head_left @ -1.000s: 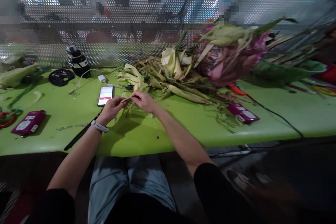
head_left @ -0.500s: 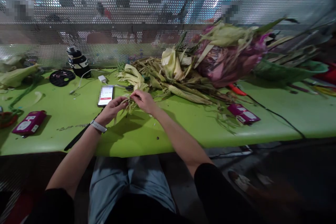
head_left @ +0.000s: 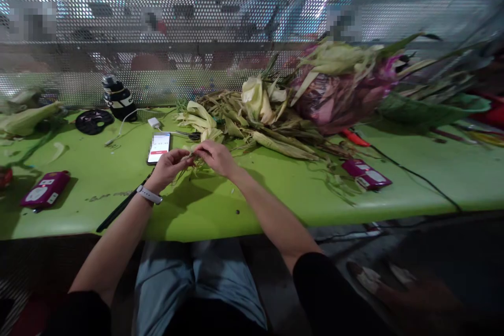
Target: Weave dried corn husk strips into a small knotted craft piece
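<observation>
My left hand (head_left: 169,164) and my right hand (head_left: 216,156) meet over the green table (head_left: 275,194), both pinched on a small bundle of pale leaf strips (head_left: 194,159) held between them. The left wrist wears a white band (head_left: 148,195). A phone (head_left: 159,147) with a lit screen lies just left of my hands. Behind them spreads a pile of dried husk-like leaves (head_left: 252,121), with scissors (head_left: 189,135) at its near edge.
A big purple and green plant bundle (head_left: 346,84) fills the back right. Two magenta packets (head_left: 46,189) (head_left: 366,174) lie left and right. A black bottle (head_left: 118,97), a black disc (head_left: 93,121), a white charger (head_left: 154,123) and cables sit by the perforated metal screen (head_left: 197,10).
My hands have stayed together on the leaf strips, with small shifts of the fingers. The view has tilted slightly, so everything sits a little lower in the picture.
</observation>
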Demonstrator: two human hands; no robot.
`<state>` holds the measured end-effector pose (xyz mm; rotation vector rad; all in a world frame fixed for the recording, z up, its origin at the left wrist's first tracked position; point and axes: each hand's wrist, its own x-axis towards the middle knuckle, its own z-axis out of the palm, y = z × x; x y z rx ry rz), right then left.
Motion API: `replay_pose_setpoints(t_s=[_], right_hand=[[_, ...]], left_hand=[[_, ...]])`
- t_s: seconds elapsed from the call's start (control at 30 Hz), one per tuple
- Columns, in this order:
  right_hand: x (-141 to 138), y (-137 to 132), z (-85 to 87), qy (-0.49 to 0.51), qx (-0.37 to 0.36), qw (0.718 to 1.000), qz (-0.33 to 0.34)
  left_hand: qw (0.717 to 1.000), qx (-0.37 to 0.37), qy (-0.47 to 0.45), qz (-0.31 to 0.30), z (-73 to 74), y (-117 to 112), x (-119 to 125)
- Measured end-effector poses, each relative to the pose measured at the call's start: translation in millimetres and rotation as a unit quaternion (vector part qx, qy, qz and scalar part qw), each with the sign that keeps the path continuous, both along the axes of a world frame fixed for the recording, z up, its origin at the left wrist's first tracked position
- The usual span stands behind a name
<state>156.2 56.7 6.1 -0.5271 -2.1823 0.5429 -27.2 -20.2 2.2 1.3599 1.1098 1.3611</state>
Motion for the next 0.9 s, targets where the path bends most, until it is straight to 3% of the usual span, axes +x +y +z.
replay_pose_setpoints(t_s=[0.17,0.23,0.3,0.4,0.53,0.6,0.7,0.77,0.9], right_hand=[[2,0,4.9,0.020,-0.041,0.999,0.011],[2,-2,7.0,0.029,-0.127,0.990,0.045],[0,-5,7.7,0.019,-0.261,0.962,0.071],[-6,-11,4.4,0.036,-0.386,0.920,0.049],[-16,-12,-3.2,0.144,-0.343,0.928,0.031],[-18,-10,-5.0,0.162,-0.329,0.929,0.045],[-18,-8,-5.3,0.170,-0.321,0.929,0.073],[-18,-7,-5.9,0.168,-0.317,0.929,0.088],[-20,-9,-9.1,0.168,-0.316,0.928,0.098]], left_hand=[[1.000,0.020,-0.007,-0.011,-2.3,1,-3],[0.999,0.035,0.003,-0.010,-5.3,2,-3],[0.998,0.061,0.033,0.001,-8.1,2,-2],[0.987,0.104,0.119,0.037,-8.7,2,0],[0.960,0.155,0.212,0.100,-2.8,-1,3],[0.964,0.137,0.203,0.099,0.2,-3,5],[0.994,0.031,0.095,0.040,2.4,-4,7],[0.999,-0.034,0.005,0.019,2.3,-5,8],[0.996,-0.061,-0.045,0.042,0.5,-4,11]])
